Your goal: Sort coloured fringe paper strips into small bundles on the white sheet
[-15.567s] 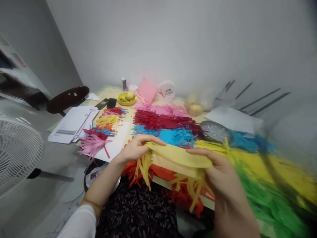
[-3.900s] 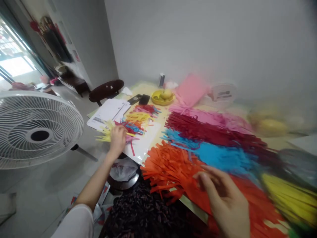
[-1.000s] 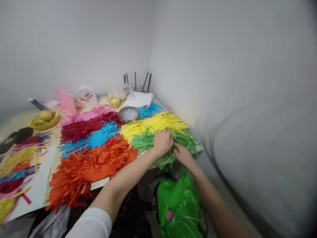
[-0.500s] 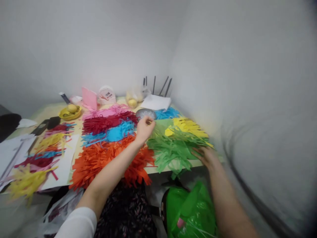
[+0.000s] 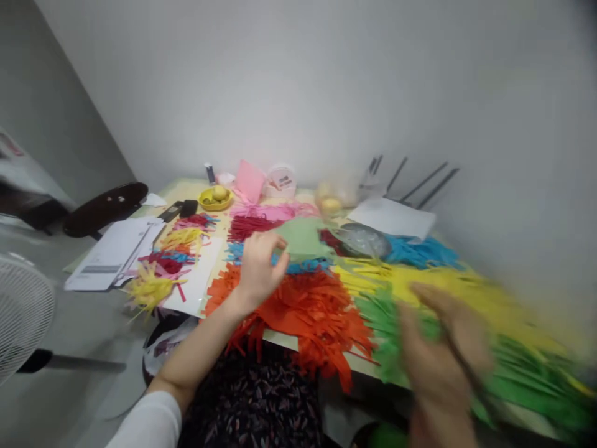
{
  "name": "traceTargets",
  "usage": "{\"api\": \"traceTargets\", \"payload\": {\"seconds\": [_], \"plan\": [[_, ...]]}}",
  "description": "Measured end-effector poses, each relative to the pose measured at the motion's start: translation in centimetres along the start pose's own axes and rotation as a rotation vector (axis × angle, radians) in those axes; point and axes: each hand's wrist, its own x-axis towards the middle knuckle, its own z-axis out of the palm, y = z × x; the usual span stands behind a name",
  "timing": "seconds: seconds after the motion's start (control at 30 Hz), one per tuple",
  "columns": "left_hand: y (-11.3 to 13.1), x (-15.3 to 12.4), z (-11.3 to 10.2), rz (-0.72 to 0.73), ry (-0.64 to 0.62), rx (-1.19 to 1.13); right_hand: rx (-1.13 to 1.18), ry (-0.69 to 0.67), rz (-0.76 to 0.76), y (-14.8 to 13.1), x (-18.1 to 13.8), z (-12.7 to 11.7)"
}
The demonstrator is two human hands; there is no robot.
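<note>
My left hand (image 5: 262, 264) pinches a pale green piece of fringed paper (image 5: 303, 236) by its left end, over the blue and crimson fringes. To the right, my right hand (image 5: 443, 348) is smeared by motion; thumb and forefinger look apart with nothing visible between them. It hovers over green fringed paper (image 5: 532, 379) and yellow fringed paper (image 5: 448, 280). A dark blurred streak crosses this hand, and I cannot make out what it is. Orange fringed paper (image 5: 298, 305) lies just below my left hand.
Blue fringed paper (image 5: 420, 250), a clear plastic bag (image 5: 368, 241) and a white sheet (image 5: 394, 216) lie at the back right. Along the wall stand a yellow dish (image 5: 215, 200) and a white tub (image 5: 280, 180). Printed sheets (image 5: 112, 252) and a fan (image 5: 23, 317) are at left.
The view has swung right. My left hand has moved left across the table, with the pale green paper now plainly in its pinch. My right hand has lifted off the green paper's edge.
</note>
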Motion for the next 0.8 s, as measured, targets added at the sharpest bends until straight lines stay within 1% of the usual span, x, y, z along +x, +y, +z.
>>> {"api": "traceTargets", "payload": {"seconds": [0.03,0.07,0.1,0.13,0.17,0.23,0.3,0.4,0.47,0.53,0.6,0.63,0.7,0.8], "plan": [[0.1,-0.8,-0.2,0.016,-0.044,0.044,0.029,-0.095,-0.134,-3.0,0.5,2.0],[0.2,-1.5,-0.5,0.027,-0.085,0.077,0.052,-0.146,-0.248,-5.5,1.0,3.9],[0.1,-2.1,-0.9,0.037,-0.121,0.100,0.047,-0.186,-0.310,-7.3,1.3,5.7],[-0.1,-2.6,-1.3,0.047,-0.157,0.115,0.039,-0.215,-0.332,-8.5,1.6,7.1],[-0.4,-3.1,-1.7,0.056,-0.185,0.123,0.033,-0.241,-0.341,-9.0,1.8,8.3],[-1.3,-3.8,-2.5,0.052,-0.217,0.105,0.039,-0.315,-0.334,-8.5,2.1,9.6],[-2.6,-4.1,-3.1,0.015,-0.233,0.023,0.084,-0.419,-0.333,-7.4,2.4,9.6],[-4.1,-3.8,-3.5,-0.077,-0.303,-0.163,0.180,-0.536,-0.300,-6.7,3.2,8.4],[-4.4,-3.2,-3.6,-0.162,-0.379,-0.269,0.219,-0.582,-0.226,-6.8,3.9,7.5],[-4.4,-2.7,-3.8,-0.227,-0.442,-0.338,0.241,-0.663,-0.131,-7.0,4.4,7.0],[-4.3,-2.4,-4.1,-0.245,-0.465,-0.375,0.256,-0.762,-0.041,-7.0,4.7,6.8],[-4.3,-2.3,-4.2,-0.246,-0.471,-0.386,0.263,-0.788,0.001,-6.9,4.7,6.8],[-4.4,-2.2,-4.4,-0.254,-0.500,-0.408,0.263,-0.781,0.080,-6.5,4.7,6.9],[-4.8,-2.1,-4.5,-0.307,-0.549,-0.465,0.300,-0.724,0.166,-6.0,4.5,6.9]]}}
